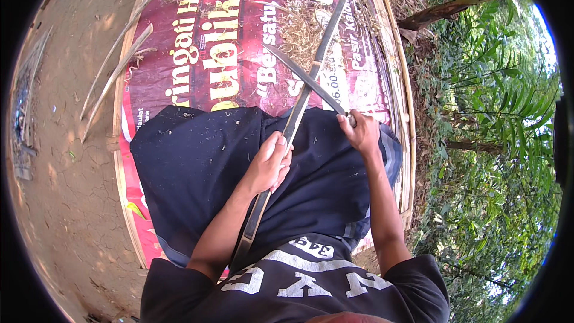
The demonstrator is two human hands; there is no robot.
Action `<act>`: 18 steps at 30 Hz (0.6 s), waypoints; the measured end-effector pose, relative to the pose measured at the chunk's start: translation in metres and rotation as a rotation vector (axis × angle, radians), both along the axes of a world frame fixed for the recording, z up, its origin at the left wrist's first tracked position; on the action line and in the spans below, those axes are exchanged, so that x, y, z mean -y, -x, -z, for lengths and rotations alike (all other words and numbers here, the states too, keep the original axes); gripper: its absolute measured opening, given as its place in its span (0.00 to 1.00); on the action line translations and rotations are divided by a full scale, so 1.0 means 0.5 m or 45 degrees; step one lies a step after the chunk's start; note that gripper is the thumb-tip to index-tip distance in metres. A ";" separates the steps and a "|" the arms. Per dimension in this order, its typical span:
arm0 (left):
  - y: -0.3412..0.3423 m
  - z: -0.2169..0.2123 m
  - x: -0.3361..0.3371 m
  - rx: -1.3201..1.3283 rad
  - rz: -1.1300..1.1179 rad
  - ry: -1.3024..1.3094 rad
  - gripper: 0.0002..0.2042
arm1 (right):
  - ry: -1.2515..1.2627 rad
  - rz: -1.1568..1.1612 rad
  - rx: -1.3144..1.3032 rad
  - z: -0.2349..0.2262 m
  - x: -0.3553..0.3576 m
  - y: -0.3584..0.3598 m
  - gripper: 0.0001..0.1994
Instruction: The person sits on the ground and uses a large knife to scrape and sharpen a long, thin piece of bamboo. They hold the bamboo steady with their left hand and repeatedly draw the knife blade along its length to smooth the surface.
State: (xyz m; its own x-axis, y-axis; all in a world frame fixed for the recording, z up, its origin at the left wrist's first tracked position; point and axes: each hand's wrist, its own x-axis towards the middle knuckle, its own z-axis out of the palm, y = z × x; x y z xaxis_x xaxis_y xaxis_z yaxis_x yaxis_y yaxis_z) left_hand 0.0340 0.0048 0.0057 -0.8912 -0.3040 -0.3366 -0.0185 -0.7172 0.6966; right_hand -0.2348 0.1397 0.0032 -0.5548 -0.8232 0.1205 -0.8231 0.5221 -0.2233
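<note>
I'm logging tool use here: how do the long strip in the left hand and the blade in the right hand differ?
The bamboo strip is long and dark and runs from the lap far up over the red banner; the knife blade is shorter, grey and pointed. The left hand grips the strip at mid-length; the right hand holds the knife at its end. The two cross above the lap.

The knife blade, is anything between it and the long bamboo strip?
Nothing visible. The knife blade, held by the right hand, lies straight across the bamboo strip, above where the left hand grips it. Only loose shavings lie on the red banner underneath.
</note>
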 end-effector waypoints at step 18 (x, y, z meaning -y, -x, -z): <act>0.007 -0.001 -0.010 -0.140 0.084 0.015 0.16 | 0.359 0.139 0.190 -0.038 0.010 -0.025 0.25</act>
